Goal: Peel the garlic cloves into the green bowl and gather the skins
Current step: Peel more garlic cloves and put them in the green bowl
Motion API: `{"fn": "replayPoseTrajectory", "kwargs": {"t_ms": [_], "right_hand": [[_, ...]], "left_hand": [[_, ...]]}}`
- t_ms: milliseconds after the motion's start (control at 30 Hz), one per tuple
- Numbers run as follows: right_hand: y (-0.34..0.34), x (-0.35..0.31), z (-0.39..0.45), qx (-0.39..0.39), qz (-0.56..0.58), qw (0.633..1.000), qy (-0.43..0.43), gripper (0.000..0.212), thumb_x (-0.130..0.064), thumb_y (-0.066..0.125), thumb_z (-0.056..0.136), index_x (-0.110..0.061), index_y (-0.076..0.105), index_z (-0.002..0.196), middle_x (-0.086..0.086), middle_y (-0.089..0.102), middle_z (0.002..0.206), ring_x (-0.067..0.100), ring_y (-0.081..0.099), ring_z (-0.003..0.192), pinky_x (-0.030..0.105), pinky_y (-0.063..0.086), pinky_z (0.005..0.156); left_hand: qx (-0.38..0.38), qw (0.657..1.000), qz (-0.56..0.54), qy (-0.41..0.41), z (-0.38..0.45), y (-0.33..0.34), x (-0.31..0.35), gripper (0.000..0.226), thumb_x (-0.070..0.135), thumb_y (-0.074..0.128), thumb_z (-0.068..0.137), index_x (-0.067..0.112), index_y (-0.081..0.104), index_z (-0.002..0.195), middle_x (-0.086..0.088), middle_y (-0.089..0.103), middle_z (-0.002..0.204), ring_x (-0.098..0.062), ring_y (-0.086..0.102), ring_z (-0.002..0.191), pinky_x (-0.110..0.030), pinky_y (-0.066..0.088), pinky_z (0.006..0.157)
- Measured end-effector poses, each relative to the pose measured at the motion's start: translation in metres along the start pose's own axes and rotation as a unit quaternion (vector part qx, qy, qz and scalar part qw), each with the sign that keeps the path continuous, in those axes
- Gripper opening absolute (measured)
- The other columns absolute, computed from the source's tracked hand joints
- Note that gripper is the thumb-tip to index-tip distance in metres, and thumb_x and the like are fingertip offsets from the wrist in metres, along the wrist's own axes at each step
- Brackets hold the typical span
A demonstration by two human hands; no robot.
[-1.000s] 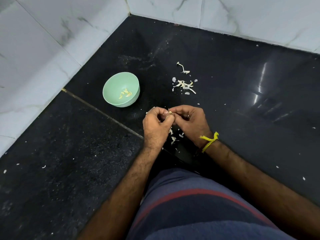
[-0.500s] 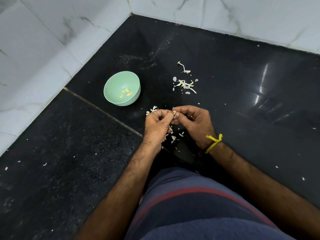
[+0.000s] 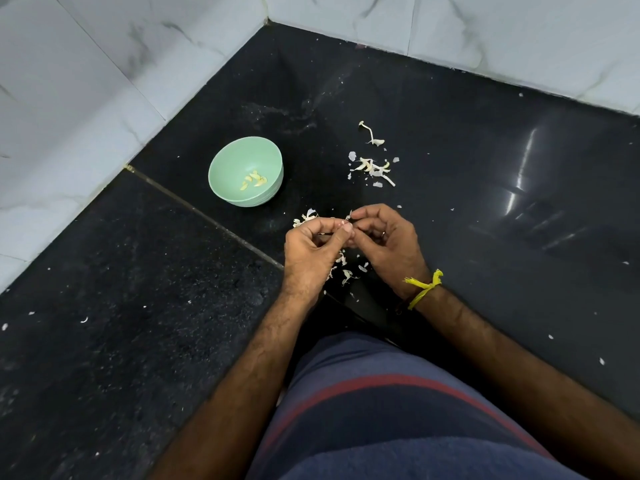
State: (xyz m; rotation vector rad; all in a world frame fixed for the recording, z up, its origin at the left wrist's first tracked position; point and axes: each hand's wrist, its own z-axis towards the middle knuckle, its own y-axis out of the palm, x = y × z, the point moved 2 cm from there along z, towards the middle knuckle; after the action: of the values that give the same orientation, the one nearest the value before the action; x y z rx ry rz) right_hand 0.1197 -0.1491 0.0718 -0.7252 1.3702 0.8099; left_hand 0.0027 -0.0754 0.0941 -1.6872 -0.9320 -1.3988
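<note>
A person sits on a black stone floor (image 3: 485, 140) in a corner of white marble walls (image 3: 86, 81), and both hands are held together just above the floor in front of the body. The left hand (image 3: 311, 251) has its fingers curled, and its thumb and first fingers pinch a small garlic clove (image 3: 341, 225), which is mostly hidden between the fingertips. The right hand (image 3: 388, 244) has also its fingers curled inward, and its fingertips meet the left ones at the same clove; a thin piece of skin (image 3: 348, 215) stands up where the two hands touch. On the right wrist there is a yellow thread (image 3: 424, 289) tied in a knot, and a ring (image 3: 383, 233) is on one finger of this hand. The green bowl (image 3: 246, 171) stands on the floor, to the left of the hands and farther from the person, and it is apart from them. Inside it a few peeled cloves (image 3: 254, 181) lie at the bottom. A loose heap of skins (image 3: 372, 168) lies on the floor beyond the hands, to the right of the bowl, and a dry stem (image 3: 372, 135) lies just behind this heap. More skins (image 3: 304, 218) lie close to the left fingertips, and other scraps (image 3: 346, 271) lie on the floor under the hands. Small white flakes are scattered over the floor. At the bottom the person's dark blue cloth with a red stripe (image 3: 398, 410) is visible.
</note>
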Motion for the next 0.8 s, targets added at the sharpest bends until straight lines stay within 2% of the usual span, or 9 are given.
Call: {"fn": "replayPoseTrajectory", "kwargs": {"t_ms": [133, 233, 400, 500, 600, 733, 800], "right_hand": [[0.000, -0.001, -0.001, 0.015, -0.003, 1.000, -0.003, 0.022, 0.000, 0.069, 0.089, 0.002, 0.060, 0.109, 0.013, 0.073, 0.085, 0.026, 0.074, 0.080, 0.046, 0.060, 0.080], [0.001, 0.001, -0.001, 0.039, -0.020, 0.999, -0.004, 0.019, -0.003, 0.071, 0.088, -0.001, 0.064, 0.105, 0.010, 0.074, 0.086, 0.024, 0.074, 0.081, 0.049, 0.060, 0.079], [0.009, 0.001, -0.004, 0.060, -0.062, 0.996, -0.025, 0.011, -0.004, 0.072, 0.087, -0.008, 0.072, 0.097, 0.002, 0.075, 0.086, 0.018, 0.073, 0.081, 0.044, 0.060, 0.075], [0.010, 0.000, -0.004, 0.060, -0.068, 0.995, -0.033, 0.010, -0.003, 0.071, 0.087, -0.008, 0.073, 0.095, 0.001, 0.075, 0.086, 0.017, 0.073, 0.080, 0.039, 0.061, 0.074], [0.008, 0.001, -0.002, 0.054, -0.067, 0.996, -0.035, 0.010, 0.000, 0.070, 0.087, -0.006, 0.073, 0.095, 0.002, 0.075, 0.085, 0.015, 0.072, 0.079, 0.034, 0.060, 0.074], [0.007, 0.001, -0.002, 0.039, -0.012, 0.999, -0.013, 0.009, 0.006, 0.068, 0.087, 0.002, 0.071, 0.094, 0.009, 0.073, 0.086, 0.008, 0.069, 0.078, 0.020, 0.055, 0.073], [0.005, 0.003, -0.001, 0.030, 0.049, 0.998, 0.023, 0.008, 0.007, 0.067, 0.087, 0.005, 0.069, 0.095, 0.012, 0.073, 0.087, 0.012, 0.069, 0.079, 0.021, 0.055, 0.073]], "left_hand": [[0.014, 1.000, 0.010, 0.011, 0.001, -0.001, -0.005, 0.012, 0.002, 0.071, 0.091, -0.005, 0.073, 0.100, -0.015, 0.076, 0.089, -0.015, 0.074, 0.076, -0.025, 0.059, 0.074], [0.046, 0.998, 0.041, 0.018, 0.002, 0.001, -0.013, 0.010, 0.008, 0.075, 0.089, 0.002, 0.077, 0.098, -0.011, 0.077, 0.087, -0.017, 0.072, 0.078, -0.034, 0.061, 0.079], [0.089, 0.995, 0.037, 0.015, 0.002, 0.004, -0.015, 0.008, 0.005, 0.076, 0.083, 0.006, 0.078, 0.091, -0.005, 0.076, 0.078, -0.011, 0.068, 0.073, -0.029, 0.058, 0.075], [0.098, 0.994, 0.038, 0.010, 0.003, 0.005, -0.012, 0.010, 0.001, 0.076, 0.081, 0.007, 0.079, 0.087, -0.004, 0.076, 0.077, -0.011, 0.070, 0.072, -0.033, 0.061, 0.078], [0.096, 0.994, 0.050, 0.015, 0.004, 0.005, -0.010, 0.011, 0.007, 0.076, 0.076, 0.013, 0.079, 0.084, -0.002, 0.076, 0.077, -0.013, 0.072, 0.073, -0.035, 0.062, 0.079], [0.102, 0.992, 0.068, 0.023, 0.003, 0.006, -0.011, 0.010, 0.006, 0.078, 0.075, 0.011, 0.079, 0.083, 0.000, 0.075, 0.075, -0.011, 0.070, 0.071, -0.033, 0.060, 0.074], [0.097, 0.993, 0.069, 0.018, 0.004, 0.006, -0.011, 0.008, 0.011, 0.078, 0.074, 0.013, 0.079, 0.082, -0.001, 0.075, 0.074, -0.014, 0.071, 0.071, -0.034, 0.061, 0.073]]}}
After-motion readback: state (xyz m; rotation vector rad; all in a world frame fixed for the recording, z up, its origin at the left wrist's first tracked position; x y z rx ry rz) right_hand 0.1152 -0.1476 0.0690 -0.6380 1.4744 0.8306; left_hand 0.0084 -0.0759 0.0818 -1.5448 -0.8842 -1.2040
